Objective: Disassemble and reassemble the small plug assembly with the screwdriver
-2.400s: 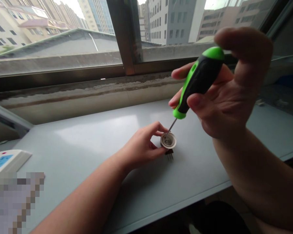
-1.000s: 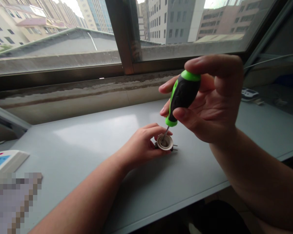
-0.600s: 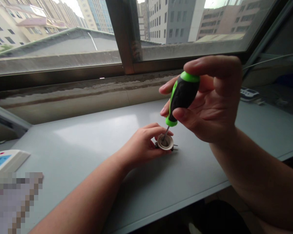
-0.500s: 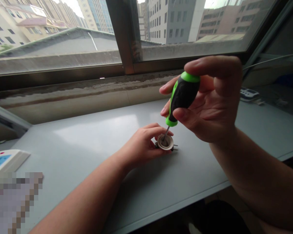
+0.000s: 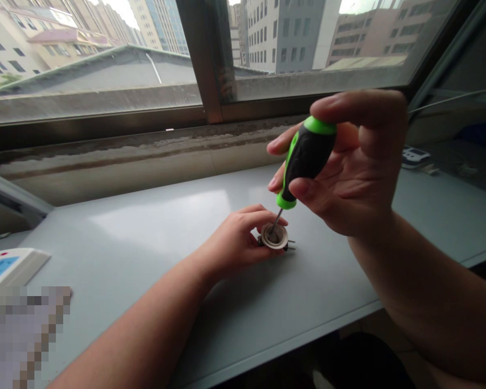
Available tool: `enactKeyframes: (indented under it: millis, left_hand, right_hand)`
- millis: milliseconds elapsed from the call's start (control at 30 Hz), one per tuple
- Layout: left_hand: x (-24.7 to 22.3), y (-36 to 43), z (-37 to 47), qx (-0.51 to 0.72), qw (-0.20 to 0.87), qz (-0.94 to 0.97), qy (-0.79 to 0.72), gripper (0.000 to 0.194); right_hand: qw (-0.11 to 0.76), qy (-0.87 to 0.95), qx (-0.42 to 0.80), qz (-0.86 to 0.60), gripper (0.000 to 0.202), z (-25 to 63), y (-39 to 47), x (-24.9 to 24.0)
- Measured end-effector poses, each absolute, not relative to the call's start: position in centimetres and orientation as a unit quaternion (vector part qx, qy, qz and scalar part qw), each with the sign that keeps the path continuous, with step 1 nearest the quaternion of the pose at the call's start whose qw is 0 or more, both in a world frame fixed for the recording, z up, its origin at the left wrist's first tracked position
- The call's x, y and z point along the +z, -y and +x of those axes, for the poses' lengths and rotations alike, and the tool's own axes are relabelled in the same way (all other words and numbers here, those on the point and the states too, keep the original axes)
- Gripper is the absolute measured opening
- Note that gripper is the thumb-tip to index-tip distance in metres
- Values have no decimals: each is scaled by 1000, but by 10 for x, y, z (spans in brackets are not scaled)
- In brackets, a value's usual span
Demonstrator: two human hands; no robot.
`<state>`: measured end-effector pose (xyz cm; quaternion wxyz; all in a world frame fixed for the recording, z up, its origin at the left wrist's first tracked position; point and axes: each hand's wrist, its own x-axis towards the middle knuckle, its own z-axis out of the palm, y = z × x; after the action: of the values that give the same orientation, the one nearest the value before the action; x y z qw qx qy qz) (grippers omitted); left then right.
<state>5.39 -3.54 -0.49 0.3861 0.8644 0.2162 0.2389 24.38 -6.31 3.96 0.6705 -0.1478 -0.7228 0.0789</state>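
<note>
My left hand (image 5: 245,232) pinches a small white round lamp socket (image 5: 282,242) against the table, fingers on its far side and thumb on the near side. Two thin metal prongs stick out to its right, and dark parts show at its sides. A black and green screwdriver (image 5: 309,154) is gripped by my right hand (image 5: 360,162), thumb on the handle's lower part and index finger bent over its top end. The handle leans right, and the shaft reaches down into the socket's cup. The tip inside is too small to make out.
The light grey table (image 5: 146,254) runs up to the wall below a window (image 5: 210,116). At the left edge lies a white power strip (image 5: 28,265) with blue sockets, above a blurred-out patch. A white device (image 5: 415,156) sits at the far right.
The top of the screwdriver handle has tilted slightly right and up, with my right hand shifting along with it. My left hand and the lamp socket have stayed in place.
</note>
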Motion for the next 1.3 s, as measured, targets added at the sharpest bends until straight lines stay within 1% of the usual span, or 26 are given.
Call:
enactKeyframes:
  millis: [200,800,1067,1300]
  left_hand:
    - [-7,35,54,246,377,867,-215,29]
    - [-8,35,54,249,371,868,-215,29]
    - [-8,35,53,244,379,866,-218,30]
    - [-8,35,54,244,372,869,-217,29]
  right_hand:
    - [656,739,74,-136,50,249,64,42]
    - [655,741,71,-128,53,249,64,41]
    - [660,738,48,-132,56,248,65,43]
    - [655,741,47,-141,54,248,64,41]
